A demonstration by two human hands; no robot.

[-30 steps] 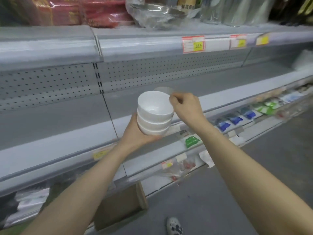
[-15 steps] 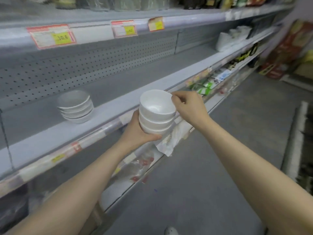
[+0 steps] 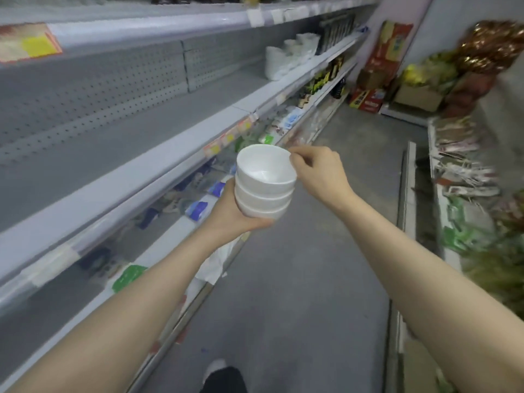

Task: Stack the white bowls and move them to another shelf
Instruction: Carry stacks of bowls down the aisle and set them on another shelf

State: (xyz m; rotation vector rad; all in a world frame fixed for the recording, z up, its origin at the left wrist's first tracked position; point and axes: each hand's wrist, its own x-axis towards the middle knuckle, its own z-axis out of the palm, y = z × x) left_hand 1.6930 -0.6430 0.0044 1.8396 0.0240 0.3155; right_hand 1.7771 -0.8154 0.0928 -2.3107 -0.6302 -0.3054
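Observation:
A stack of three white bowls (image 3: pixel 265 181) is held in the air over the aisle, in front of me. My left hand (image 3: pixel 231 215) cups the stack from below and behind. My right hand (image 3: pixel 317 168) pinches the rim of the top bowl at its right side. The grey shelf (image 3: pixel 136 129) runs along my left, bare along this stretch. More white bowls and cups (image 3: pixel 286 56) stand further down the same shelf.
Lower shelves on the left hold small packets (image 3: pixel 198 208) behind price tags (image 3: pixel 215 148). The grey aisle floor (image 3: pixel 306 279) stretches ahead. Red boxes (image 3: pixel 368 99) and cartons stand at the aisle's end. A low rack with packaged goods (image 3: pixel 465 177) lines the right side.
The view has swung to the right, down the aisle, and the stack of bowls left on the shelf has gone out of sight. Both hands keep the same hold on the carried stack.

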